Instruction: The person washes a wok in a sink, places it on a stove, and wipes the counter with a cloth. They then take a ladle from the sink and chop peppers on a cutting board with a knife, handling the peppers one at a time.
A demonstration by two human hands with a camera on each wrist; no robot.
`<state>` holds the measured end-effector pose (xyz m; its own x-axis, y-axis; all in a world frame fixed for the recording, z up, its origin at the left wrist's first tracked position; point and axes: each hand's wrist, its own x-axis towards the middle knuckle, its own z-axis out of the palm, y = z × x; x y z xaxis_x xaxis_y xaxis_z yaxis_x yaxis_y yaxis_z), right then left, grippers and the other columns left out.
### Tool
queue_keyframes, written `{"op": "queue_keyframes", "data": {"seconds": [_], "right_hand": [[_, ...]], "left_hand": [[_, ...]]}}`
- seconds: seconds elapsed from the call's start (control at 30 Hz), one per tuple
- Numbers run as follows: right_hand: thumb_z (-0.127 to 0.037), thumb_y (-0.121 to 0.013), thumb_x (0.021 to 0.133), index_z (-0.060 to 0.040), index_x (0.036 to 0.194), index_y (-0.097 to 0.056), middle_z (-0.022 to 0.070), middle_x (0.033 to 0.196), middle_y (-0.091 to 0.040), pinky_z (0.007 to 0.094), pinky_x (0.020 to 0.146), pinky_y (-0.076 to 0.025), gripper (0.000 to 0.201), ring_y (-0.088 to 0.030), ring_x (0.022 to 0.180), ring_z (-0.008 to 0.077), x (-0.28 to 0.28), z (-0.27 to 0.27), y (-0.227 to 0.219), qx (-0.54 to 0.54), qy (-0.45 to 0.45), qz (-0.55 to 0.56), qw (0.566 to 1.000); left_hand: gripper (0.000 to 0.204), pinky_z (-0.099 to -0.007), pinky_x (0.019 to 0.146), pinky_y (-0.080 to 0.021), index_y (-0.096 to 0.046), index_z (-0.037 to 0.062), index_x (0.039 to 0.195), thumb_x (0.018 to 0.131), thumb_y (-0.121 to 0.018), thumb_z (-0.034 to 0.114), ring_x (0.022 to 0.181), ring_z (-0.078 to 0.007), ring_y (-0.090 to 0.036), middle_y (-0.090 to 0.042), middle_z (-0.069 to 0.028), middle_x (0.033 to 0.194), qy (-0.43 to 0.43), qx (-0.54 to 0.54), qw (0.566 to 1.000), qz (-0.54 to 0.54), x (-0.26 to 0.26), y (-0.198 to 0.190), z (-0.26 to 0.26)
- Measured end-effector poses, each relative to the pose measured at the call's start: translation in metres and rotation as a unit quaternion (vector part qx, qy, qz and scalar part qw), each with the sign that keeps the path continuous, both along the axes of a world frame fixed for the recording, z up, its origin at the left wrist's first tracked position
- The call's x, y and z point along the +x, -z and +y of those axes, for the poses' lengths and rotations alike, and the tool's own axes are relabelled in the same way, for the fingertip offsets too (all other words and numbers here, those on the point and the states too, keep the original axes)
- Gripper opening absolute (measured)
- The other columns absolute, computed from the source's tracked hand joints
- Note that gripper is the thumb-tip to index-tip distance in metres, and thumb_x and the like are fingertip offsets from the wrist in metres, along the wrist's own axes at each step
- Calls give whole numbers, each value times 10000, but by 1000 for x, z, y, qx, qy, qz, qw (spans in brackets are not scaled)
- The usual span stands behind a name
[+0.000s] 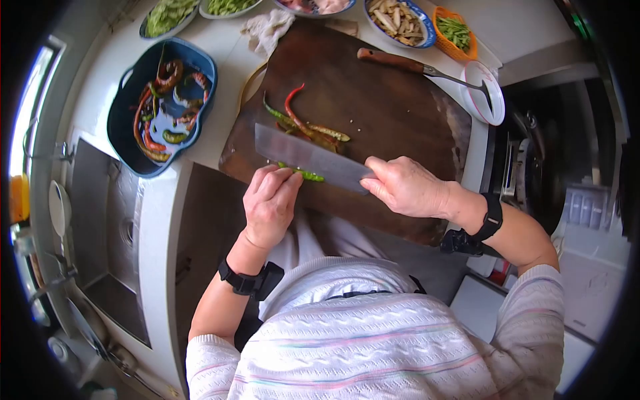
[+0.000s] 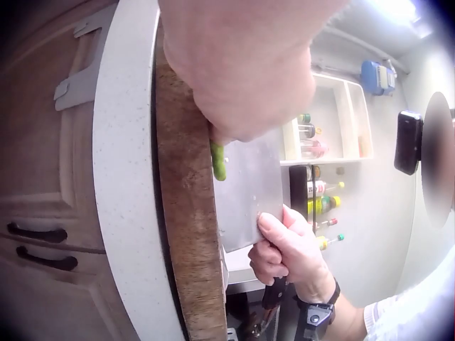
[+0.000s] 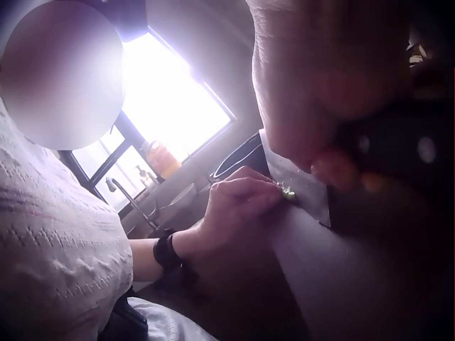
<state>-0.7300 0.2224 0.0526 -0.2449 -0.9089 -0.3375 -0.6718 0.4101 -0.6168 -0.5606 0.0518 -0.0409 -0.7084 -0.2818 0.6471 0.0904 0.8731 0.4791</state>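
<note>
A wide cleaver (image 1: 307,157) is gripped by the right hand (image 1: 410,188), its blade lying across the near part of the dark cutting board (image 1: 380,100). Just on the near side of the blade, a green pepper (image 1: 310,176) is pinched by the left hand (image 1: 270,203) at its left end. That pepper (image 2: 218,162) lies beside the blade (image 2: 245,185) in the left wrist view. Beyond the cleaver is a small heap of red and green peppers (image 1: 300,123), partly hidden by the blade. The right wrist view shows the left fingers close to the blade (image 3: 295,177).
A blue basin (image 1: 127,123) holding peppers stands left of the board. Bowls, an orange basket (image 1: 470,53) and a cloth (image 1: 268,30) line the back. A wooden-handled utensil (image 1: 393,60) reaches from the board into a white bowl (image 1: 497,110). A sink (image 1: 110,227) is at left.
</note>
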Motion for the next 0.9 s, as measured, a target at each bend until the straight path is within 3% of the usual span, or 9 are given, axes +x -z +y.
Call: {"op": "queue_keyframes", "data": {"seconds": [0.1,0.17,0.2,0.33,0.4,0.57,0.63,0.77,0.9], "right_hand": [[-147,-550,895,17,790,-454,222,621,-558,457,540,-440,217,-570,625,425,5,24,-10,-45,52,-8,998],[-125,-561,898,25,786,-450,214,621,-554,406,523,-435,218,-566,586,398,7,45,-27,-27,233,-38,971],[-118,-567,897,30,789,-451,212,626,-553,387,518,-429,217,-564,574,382,6,55,-26,-63,269,-38,960],[-143,-574,890,34,809,-468,223,667,-564,395,535,-429,221,-562,587,374,15,78,-2,-40,379,-50,923],[-168,-569,885,34,806,-470,235,682,-564,419,553,-429,239,-549,620,415,26,77,3,-17,424,-68,903],[-147,-540,896,35,818,-445,269,687,-549,449,559,-418,220,-547,653,452,34,60,3,-34,392,-11,919],[-136,-528,897,32,826,-435,272,683,-550,467,563,-418,204,-549,658,459,35,50,3,-45,379,10,924],[-95,-485,884,17,878,-418,250,645,-568,527,566,-441,131,-566,636,456,39,33,6,-74,328,100,936],[-88,-468,888,14,901,-409,222,608,-578,495,529,-480,118,-595,587,407,54,19,3,-45,279,149,947]], "left_hand": [[278,-371,768,-492,-652,46,884,614,-701,1,882,-262,-586,-599,-71,938,67,-18,995,-75,-1,-12,-14],[332,-447,886,-427,-640,78,938,613,-708,63,1028,-284,-527,-565,-81,1082,103,-86,980,-147,-12,-32,-25],[484,-485,985,-345,-629,120,1039,582,-786,151,1151,-330,-451,-518,-95,1220,150,-122,963,-187,-21,-39,-34],[669,-490,1081,-246,-559,145,1181,564,-810,203,1194,-337,-445,-505,-103,1261,266,-167,919,-237,-61,-60,-52],[658,-477,1063,-273,-567,138,1175,567,-811,202,1160,-324,-472,-515,-98,1240,299,-149,908,-253,-73,-54,-56],[600,-434,984,-358,-591,119,1149,593,-802,202,1046,-297,-534,-544,-87,1171,298,-98,922,-226,-80,-40,-43],[552,-412,925,-394,-605,112,1122,612,-793,208,1013,-296,-534,-547,-94,1151,198,-69,959,-191,-77,-32,-31],[508,-407,911,-403,-620,90,1088,626,-792,211,1021,-297,-528,-557,-90,1130,109,-58,979,-162,-73,-36,-15],[457,-401,885,-435,-638,77,1042,629,-795,193,1010,-292,-546,-566,-89,1117,127,-35,984,-117,-71,-30,-19]]}}
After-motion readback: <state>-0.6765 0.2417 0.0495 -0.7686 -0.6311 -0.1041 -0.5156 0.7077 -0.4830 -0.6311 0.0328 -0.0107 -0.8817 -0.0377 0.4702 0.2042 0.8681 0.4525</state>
